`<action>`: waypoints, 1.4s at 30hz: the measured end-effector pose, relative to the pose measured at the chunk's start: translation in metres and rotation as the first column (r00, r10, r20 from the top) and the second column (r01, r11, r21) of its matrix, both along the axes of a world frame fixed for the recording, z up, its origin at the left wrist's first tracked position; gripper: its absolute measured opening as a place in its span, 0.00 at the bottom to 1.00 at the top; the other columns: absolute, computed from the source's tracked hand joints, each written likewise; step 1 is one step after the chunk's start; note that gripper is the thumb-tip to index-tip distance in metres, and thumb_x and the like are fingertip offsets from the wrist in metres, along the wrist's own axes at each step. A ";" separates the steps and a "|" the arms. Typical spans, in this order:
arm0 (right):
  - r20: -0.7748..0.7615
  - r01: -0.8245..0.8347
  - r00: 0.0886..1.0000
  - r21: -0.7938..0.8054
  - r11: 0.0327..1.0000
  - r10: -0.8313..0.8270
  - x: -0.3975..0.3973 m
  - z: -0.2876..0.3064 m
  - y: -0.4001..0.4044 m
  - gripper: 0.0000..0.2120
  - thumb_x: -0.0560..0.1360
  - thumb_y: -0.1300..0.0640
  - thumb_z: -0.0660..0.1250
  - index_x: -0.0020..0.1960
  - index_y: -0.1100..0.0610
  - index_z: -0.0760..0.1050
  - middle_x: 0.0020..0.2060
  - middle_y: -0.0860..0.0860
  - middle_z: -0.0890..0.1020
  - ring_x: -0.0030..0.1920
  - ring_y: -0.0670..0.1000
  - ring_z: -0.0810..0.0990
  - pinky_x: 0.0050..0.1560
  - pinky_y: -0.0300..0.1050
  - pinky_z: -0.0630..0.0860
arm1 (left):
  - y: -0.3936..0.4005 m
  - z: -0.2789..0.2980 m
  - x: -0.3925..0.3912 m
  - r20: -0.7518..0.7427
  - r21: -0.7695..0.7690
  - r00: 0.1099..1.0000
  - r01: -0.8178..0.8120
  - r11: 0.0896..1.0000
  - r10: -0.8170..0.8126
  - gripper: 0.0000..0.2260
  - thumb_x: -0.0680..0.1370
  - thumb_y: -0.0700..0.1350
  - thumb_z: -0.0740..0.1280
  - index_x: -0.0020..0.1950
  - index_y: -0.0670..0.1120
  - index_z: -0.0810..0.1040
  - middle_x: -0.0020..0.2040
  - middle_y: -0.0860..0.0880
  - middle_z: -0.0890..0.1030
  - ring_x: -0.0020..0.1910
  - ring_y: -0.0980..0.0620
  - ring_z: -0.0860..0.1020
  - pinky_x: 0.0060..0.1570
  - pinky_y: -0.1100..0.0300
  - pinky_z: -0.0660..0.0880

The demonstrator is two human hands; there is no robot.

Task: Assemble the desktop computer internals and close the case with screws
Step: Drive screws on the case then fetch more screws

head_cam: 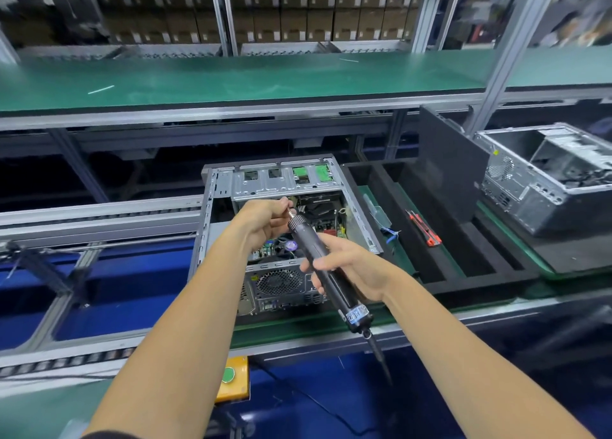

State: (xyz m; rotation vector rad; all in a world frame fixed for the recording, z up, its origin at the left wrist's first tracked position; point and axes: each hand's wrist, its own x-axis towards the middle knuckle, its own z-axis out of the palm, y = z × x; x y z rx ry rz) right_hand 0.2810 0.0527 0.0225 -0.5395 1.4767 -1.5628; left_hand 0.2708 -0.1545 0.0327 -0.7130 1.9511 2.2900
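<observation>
the open computer case [288,187] lies on its side on the green belt [298,326], its motherboard and rear fan grille showing, directly ahead of the person. above it the right hand [351,266] grips the body of a dark electric screwdriver [318,260], tip tilted up and away, cord trailing down from its butt. the left hand [265,223] pinches at the screwdriver's bit end; whether a screw sits there is too small to tell. just right of the case stands a black foam tray [440,250] holding a red cutter [425,228], and beyond it a second bare case [546,177].
</observation>
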 end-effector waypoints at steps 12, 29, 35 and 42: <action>0.106 0.169 0.981 -0.059 0.984 -0.162 0.005 -0.029 -0.002 0.42 0.69 0.69 0.66 0.77 0.47 0.57 0.45 0.56 0.76 0.30 0.53 0.76 0.29 0.45 0.75 | 0.011 -0.011 -0.004 -0.009 -0.181 0.999 0.049 0.982 -0.051 0.09 0.79 0.46 0.67 0.49 0.40 0.78 0.40 0.46 0.79 0.33 0.53 0.78 0.32 0.64 0.77; 0.141 0.215 0.968 -0.025 0.976 -0.209 0.016 -0.033 0.028 0.42 0.68 0.71 0.65 0.77 0.44 0.61 0.42 0.59 0.77 0.29 0.54 0.74 0.28 0.46 0.74 | 0.000 -0.022 0.011 0.521 -0.715 0.749 0.645 0.270 -0.408 0.09 0.81 0.43 0.63 0.48 0.40 0.81 0.38 0.51 0.76 0.43 0.42 0.75 0.32 0.62 0.71; 0.109 0.223 0.969 0.008 0.975 -0.223 0.023 -0.034 0.048 0.40 0.70 0.72 0.64 0.75 0.44 0.62 0.40 0.56 0.78 0.28 0.54 0.74 0.28 0.45 0.73 | 0.000 -0.022 0.008 0.638 -0.657 0.628 0.746 0.110 -0.447 0.18 0.83 0.52 0.56 0.43 0.41 0.74 0.53 0.41 0.77 0.56 0.43 0.76 0.56 0.55 0.66; 0.082 0.234 0.968 0.037 0.971 -0.237 0.025 -0.029 0.053 0.39 0.72 0.73 0.62 0.74 0.42 0.62 0.38 0.55 0.78 0.28 0.53 0.74 0.28 0.45 0.74 | -0.002 -0.022 0.012 0.531 -0.710 0.708 0.671 0.212 -0.466 0.22 0.83 0.52 0.56 0.35 0.39 0.70 0.33 0.42 0.72 0.36 0.41 0.69 0.41 0.55 0.65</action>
